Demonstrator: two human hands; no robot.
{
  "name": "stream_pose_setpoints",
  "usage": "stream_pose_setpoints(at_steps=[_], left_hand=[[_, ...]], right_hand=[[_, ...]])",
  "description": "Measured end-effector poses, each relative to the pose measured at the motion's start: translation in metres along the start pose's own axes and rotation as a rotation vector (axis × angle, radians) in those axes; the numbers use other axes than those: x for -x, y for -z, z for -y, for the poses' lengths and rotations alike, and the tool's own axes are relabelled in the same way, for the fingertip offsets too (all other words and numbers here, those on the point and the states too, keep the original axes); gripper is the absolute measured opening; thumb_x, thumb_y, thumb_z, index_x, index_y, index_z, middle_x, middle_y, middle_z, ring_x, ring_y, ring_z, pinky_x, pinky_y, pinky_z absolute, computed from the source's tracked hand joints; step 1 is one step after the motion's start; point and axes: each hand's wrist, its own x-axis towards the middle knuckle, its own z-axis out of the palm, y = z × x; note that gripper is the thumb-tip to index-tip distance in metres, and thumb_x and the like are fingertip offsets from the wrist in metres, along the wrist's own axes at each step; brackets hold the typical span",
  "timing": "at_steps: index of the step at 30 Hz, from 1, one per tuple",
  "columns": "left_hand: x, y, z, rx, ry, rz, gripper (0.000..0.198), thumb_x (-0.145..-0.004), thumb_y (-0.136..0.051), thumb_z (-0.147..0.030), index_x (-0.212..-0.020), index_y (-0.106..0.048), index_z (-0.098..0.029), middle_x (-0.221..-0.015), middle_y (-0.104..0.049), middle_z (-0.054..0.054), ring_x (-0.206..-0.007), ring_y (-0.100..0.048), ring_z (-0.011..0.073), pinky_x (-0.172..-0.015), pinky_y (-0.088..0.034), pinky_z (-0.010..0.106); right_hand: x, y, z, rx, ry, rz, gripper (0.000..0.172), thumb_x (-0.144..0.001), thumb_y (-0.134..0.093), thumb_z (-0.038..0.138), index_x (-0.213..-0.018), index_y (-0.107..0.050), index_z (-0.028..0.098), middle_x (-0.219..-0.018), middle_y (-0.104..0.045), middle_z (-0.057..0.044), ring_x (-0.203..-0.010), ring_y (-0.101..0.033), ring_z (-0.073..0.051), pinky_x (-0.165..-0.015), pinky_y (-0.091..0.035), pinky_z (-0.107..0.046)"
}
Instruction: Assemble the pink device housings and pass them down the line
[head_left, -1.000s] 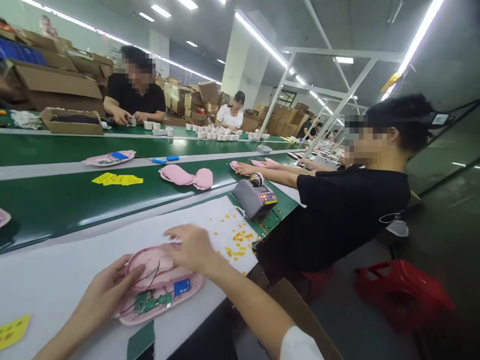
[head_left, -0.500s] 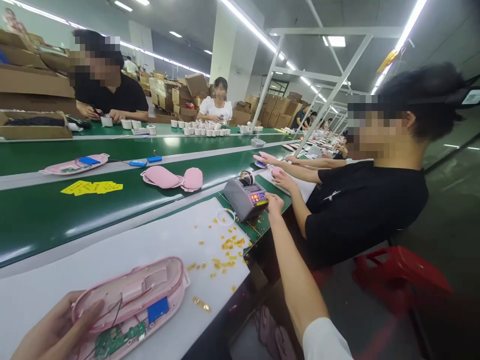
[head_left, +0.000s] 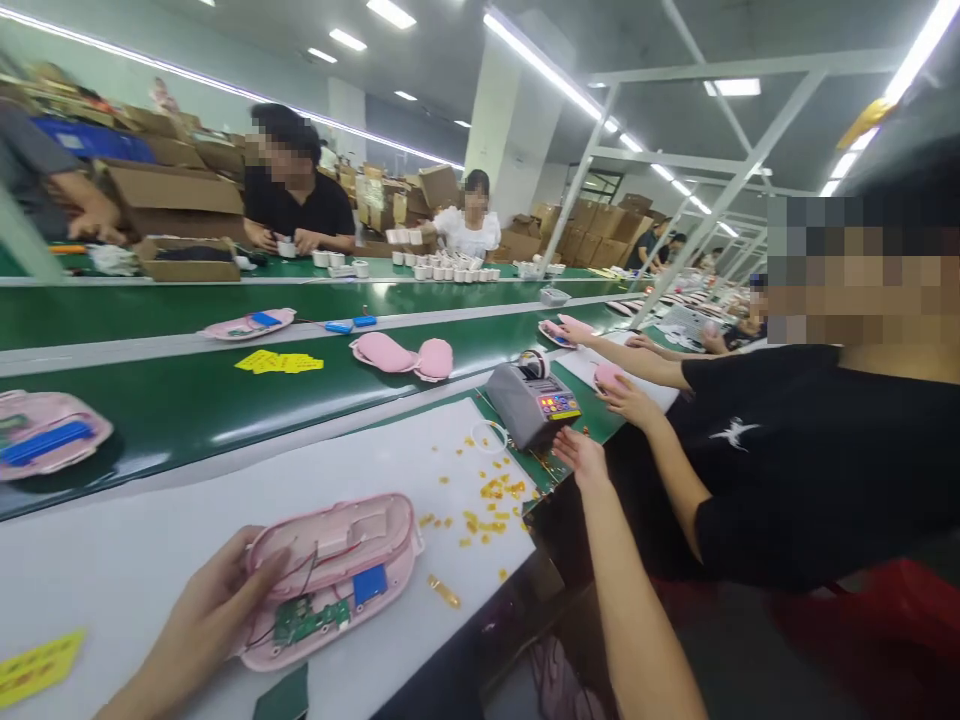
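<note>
My left hand [head_left: 217, 605] is closed on the left end of a pink plastic casing [head_left: 255, 655], its thumb over the upper shell. The two shells lie open, one overlapping the other, showing a green circuit board [head_left: 304, 618], thin wires and a blue battery [head_left: 370, 584]. My right hand [head_left: 583, 458] is just below the front of a grey tape dispenser [head_left: 529, 405] with lit buttons. Its fingers are stretched out and somewhat apart, and no tape can be made out in them. Whether the fingertips touch the dispenser, I cannot tell.
Amber tape bits [head_left: 491, 510] and a white ring [head_left: 489, 437] lie on the white sheet [head_left: 150, 540]. The green belt [head_left: 187, 410] carries pink casings [head_left: 384, 352] and yellow labels [head_left: 279, 362]. A co-worker in a black shirt [head_left: 810, 460] sits close on the right.
The view has swung left, bringing another casing and a yellow label into sight. My right hand has shifted from the dispenser's button panel to below its front. My left hand still holds the casing.
</note>
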Motion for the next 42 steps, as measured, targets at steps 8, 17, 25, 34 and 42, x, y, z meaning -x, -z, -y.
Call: stream_pose_setpoints(at_steps=[8, 17, 25, 34, 42], left_hand=[[0.007, 0.001, -0.01, 0.285, -0.063, 0.05, 0.058, -0.072, -0.067, -0.068, -0.098, -0.057, -0.017, -0.085, -0.068, 0.005, -0.083, -0.064, 0.0248, -0.072, -0.052, 0.03], [0.005, -0.003, -0.005, 0.572, -0.134, 0.139, 0.046, -0.077, -0.07, -0.044, -0.109, -0.063, -0.012, -0.099, -0.07, 0.008, -0.09, -0.066, 0.0255, -0.079, -0.053, 0.034], [0.007, -0.003, 0.0, 0.566, -0.217, 0.107, 0.038, -0.079, -0.06, -0.033, -0.11, -0.064, -0.011, -0.09, -0.07, 0.006, -0.082, -0.064, 0.0221, -0.07, -0.051, 0.029], [0.013, -0.003, 0.003, 0.364, -0.192, -0.019, 0.03, -0.082, -0.055, -0.036, -0.103, -0.061, -0.015, -0.094, -0.068, 0.005, -0.084, -0.063, 0.0217, -0.074, -0.05, 0.031], [0.028, 0.008, 0.001, 0.052, -0.483, 0.17, 0.033, -0.096, -0.041, -0.037, -0.109, -0.06, -0.014, -0.092, -0.067, 0.009, -0.084, -0.063, 0.0215, -0.076, -0.049, 0.031]], right_hand=[[0.076, -0.011, 0.002, 0.143, 0.141, 0.134, 0.037, -0.058, -0.082, 0.043, -0.071, -0.058, 0.018, -0.062, -0.058, 0.002, -0.057, -0.058, -0.012, -0.053, -0.053, -0.023], [0.231, -0.175, -0.022, 0.847, 1.009, 1.285, 0.013, -0.095, -0.049, 0.023, -0.087, -0.058, 0.02, -0.112, -0.056, -0.008, -0.101, -0.056, -0.02, -0.086, -0.048, -0.034], [0.234, -0.193, -0.051, 1.108, 1.253, 1.162, 0.008, -0.09, -0.053, 0.02, -0.085, -0.058, 0.02, -0.106, -0.061, -0.008, -0.097, -0.055, -0.022, -0.077, -0.046, -0.034], [0.221, -0.202, -0.034, 1.091, 0.66, 1.052, 0.019, -0.072, -0.069, 0.037, -0.076, -0.058, 0.022, -0.069, -0.066, 0.003, -0.065, -0.06, -0.016, -0.063, -0.042, -0.027], [0.24, -0.159, -0.025, 0.979, 0.958, 1.212, 0.02, -0.085, -0.057, 0.037, -0.072, -0.063, 0.023, -0.065, -0.065, 0.0, -0.058, -0.059, -0.016, -0.057, -0.043, -0.027]])
